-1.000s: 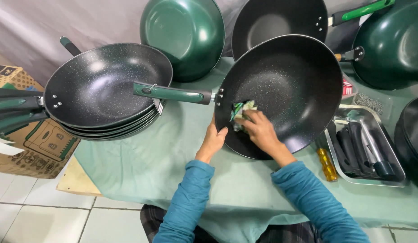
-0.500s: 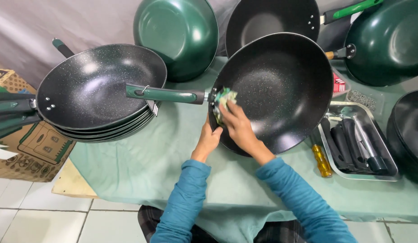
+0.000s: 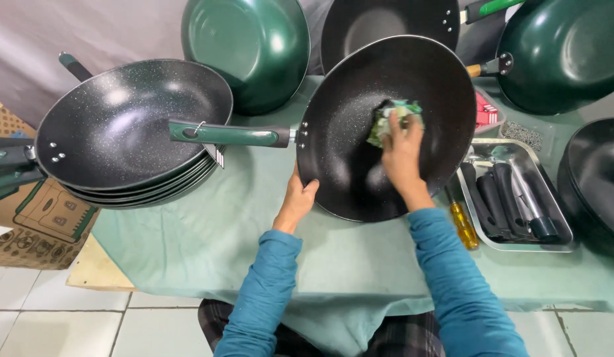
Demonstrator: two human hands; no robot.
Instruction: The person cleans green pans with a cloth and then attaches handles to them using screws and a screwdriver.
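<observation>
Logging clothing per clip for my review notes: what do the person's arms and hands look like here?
Both arms wear long, plain teal-blue sleeves that end at the wrists. The left hand and right hand are bare, without gloves; no rings, watch or bracelets show. The sleeves carry no visible pattern or markings.

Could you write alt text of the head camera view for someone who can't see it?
A person's right hand presses a green cloth inside a black wok while the left hand grips its rim, on a table crowded with stacked woks.
</observation>
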